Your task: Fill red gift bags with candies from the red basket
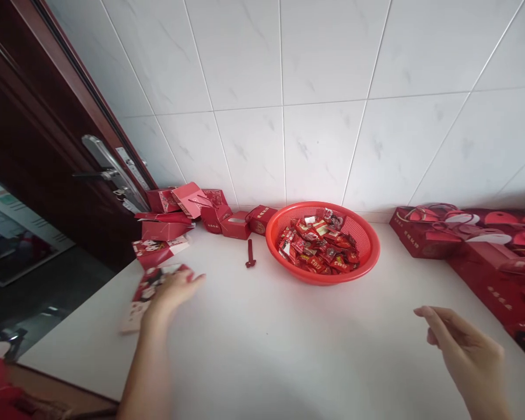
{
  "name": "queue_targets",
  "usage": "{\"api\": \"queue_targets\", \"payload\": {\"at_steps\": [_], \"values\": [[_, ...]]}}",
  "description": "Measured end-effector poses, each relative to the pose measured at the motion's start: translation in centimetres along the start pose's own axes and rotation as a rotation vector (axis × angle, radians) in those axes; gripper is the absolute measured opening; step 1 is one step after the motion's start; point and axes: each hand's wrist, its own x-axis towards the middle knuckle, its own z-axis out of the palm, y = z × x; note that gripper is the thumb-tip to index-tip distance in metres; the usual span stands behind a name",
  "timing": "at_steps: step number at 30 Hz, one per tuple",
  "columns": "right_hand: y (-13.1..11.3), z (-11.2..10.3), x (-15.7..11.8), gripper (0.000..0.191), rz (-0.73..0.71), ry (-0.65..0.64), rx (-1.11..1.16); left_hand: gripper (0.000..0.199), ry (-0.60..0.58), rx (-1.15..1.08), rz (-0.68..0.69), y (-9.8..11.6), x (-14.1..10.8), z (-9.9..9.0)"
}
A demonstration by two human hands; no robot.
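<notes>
My left hand (172,291) reaches over a flat printed carton (136,306) at the table's left side, its thumb apart and its other fingers over the carton. Over the right part of the table, my right hand (468,344) hovers with bent fingers and thumb brought together; whether something small is between them is hidden. A red plastic basket (370,259) holding many red-wrapped candies (317,248) stands at the back middle. Left of it lies a small dark red strip (250,254).
Several red boxes (166,226) crowd the back left, and more stand between them and the basket. Filled red boxes with cord handles (476,256) line the right edge. A tiled wall (254,146) closes the back; a dark door with a metal handle (107,172) is at left.
</notes>
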Motion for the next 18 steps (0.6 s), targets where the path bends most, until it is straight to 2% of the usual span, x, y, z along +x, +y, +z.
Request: {"api": "queue_targets", "payload": {"at_steps": [2,5,8,10,13,16,18], "values": [[0.3,-0.1,0.0,0.042,-0.005,-0.003,-0.011,0.038,-0.084,-0.072,0.069,2.4,-1.9,0.5],[0.3,-0.1,0.0,0.042,-0.014,0.006,-0.003,0.052,-0.231,-0.372,0.236,4.9,-3.6,0.7],[0.1,-0.1,-0.1,0.041,-0.021,0.0,0.01,0.056,-0.18,-0.482,0.321,6.1,-3.4,0.8],[-0.2,0.2,-0.2,0.04,-0.026,-0.015,0.008,0.057,-0.141,-0.464,0.349,6.5,-2.7,1.4],[-0.4,0.9,-0.5,0.04,-0.037,-0.075,0.016,0.066,-0.192,-0.417,0.343,6.9,-1.5,2.9],[-0.5,2.2,-1.0,0.038,-0.079,-0.198,0.031,0.071,-0.247,-0.257,0.258,6.9,-0.6,4.3],[-0.5,3.1,-1.3,0.039,-0.126,-0.297,0.022,0.069,-0.239,-0.118,0.186,6.8,-0.5,4.8]]}}
